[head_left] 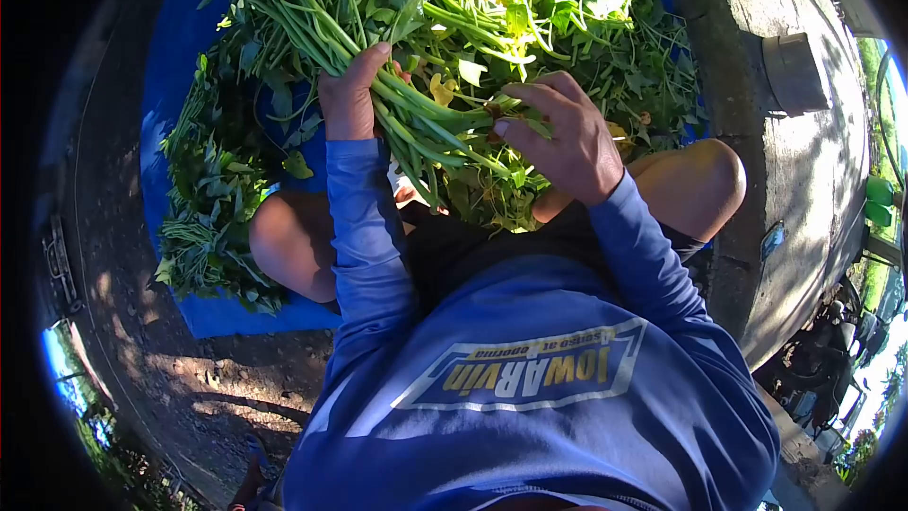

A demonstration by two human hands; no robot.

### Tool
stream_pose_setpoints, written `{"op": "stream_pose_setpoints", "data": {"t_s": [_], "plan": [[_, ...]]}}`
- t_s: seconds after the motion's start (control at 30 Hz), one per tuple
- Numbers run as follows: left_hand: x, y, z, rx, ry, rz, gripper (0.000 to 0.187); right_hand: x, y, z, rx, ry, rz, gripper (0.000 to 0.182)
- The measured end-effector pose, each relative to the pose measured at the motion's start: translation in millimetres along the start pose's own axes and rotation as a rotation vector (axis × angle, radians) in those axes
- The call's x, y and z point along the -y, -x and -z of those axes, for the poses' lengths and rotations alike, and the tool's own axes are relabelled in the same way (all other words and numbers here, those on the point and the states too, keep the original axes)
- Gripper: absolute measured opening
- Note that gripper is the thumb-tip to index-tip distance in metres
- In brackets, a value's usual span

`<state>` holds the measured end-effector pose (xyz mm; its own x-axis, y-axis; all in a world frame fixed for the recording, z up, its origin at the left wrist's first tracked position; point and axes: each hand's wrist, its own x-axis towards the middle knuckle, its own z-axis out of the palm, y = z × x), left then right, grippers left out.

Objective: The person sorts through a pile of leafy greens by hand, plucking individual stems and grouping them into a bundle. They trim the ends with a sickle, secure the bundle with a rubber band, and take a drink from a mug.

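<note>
Left hand: our left hand (352,90) is clenched around the bundle of green stems (430,128), thumb on top, near the cut ends.
Right hand: our right hand (563,132) grasps the same bundle from the right, fingers curled over the stems and touching the leaves just beside the left hand.
Bundle position: the bundle of green stems lies across our lap, between our two knees, stems pointing toward us and leafy tops fanning out to the far side.
Stem condition: the stems are long, thin and pale green, packed side by side; a few yellowed leaves (442,90) show among them.
Loose greens: a heap of leafy greens (213,218) lies at the left on the blue tarp (170,66), just beside our left knee (293,246).
Far greens: more leafy greens spread over the far part of the tarp, merging with the tops of the held bundle.
Right knee: our right knee (695,180) sits to the right of the bundle, close to a concrete ledge (804,170).
Ledge item: a grey block (794,71) rests on the concrete ledge at the far right.
Ground: bare dirt (189,360) with dappled shade lies near and left of the tarp.
Clothing: blue long sleeves (364,227) cover both arms to the wrists.
</note>
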<state>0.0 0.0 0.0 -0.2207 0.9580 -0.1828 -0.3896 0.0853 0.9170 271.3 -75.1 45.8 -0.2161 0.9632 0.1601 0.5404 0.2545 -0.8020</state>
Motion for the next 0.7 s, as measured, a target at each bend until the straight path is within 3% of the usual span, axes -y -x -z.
{"op": "stream_pose_setpoints", "data": {"t_s": [0.07,0.2,0.3,0.37,0.4,0.47,0.5,0.57,0.7], "plan": [[-8.9,-0.4,9.2,0.026,-0.029,-0.008,0.03,-3.3,-13.8,-15.6,0.145,0.087,0.288,0.021],[1.6,7.4,-3.9,0.042,-0.015,-0.042,0.029,-13.3,-6.6,1.4,0.106,-0.32,-0.052,0.012],[-4.4,6.9,-4.0,0.051,-0.027,-0.056,0.032,-25.2,2.5,32.8,-0.031,-0.428,-0.329,0.017],[-12.7,9.3,-6.4,0.057,-0.036,-0.051,0.033,-51.9,1.5,56.7,-0.083,-0.109,-0.501,0.024],[-14.5,10.6,-8.2,0.058,-0.027,-0.055,0.033,-90.5,9.8,60.0,-0.132,0.552,-0.269,0.035],[-12.2,11.5,-8.4,0.063,-0.028,-0.013,0.032,-92.7,17.4,55.8,-0.25,0.749,-0.254,0.046],[-10.1,8.9,-12.1,0.073,-0.023,-0.019,0.032,-84.6,12.3,57.1,-0.314,0.593,-0.073,0.048],[-8.1,9.7,-12.0,0.084,-0.034,-0.021,0.031,-39.5,4.1,51.7,-0.096,0.117,-0.079,0.031],[-7.6,11.5,-13.1,0.129,0.011,-0.008,0.036,-10.8,-15.5,15.6,0.136,0.262,0.149,0.023]]}}
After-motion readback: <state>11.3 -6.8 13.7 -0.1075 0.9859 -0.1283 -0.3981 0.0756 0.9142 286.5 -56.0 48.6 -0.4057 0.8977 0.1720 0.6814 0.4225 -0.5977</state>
